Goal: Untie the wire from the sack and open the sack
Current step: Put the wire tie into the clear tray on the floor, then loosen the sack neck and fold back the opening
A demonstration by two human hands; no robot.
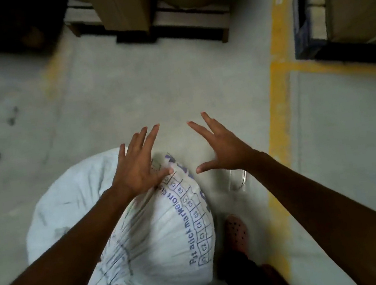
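My left hand (137,171) lies spread on the white sack (151,233), gripping nothing; my right hand (224,149) hovers open just beside the sack, over the floor (125,90). With no grip, the full sack could roll toward my foot (237,231). I cannot make out the wire; the gathered neck runs out of view.

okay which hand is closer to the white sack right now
Left. The left hand is spread over the top of the white sack, its thumb at the printed fabric. The right hand is open over bare floor, off the sack's right side and clear of it.
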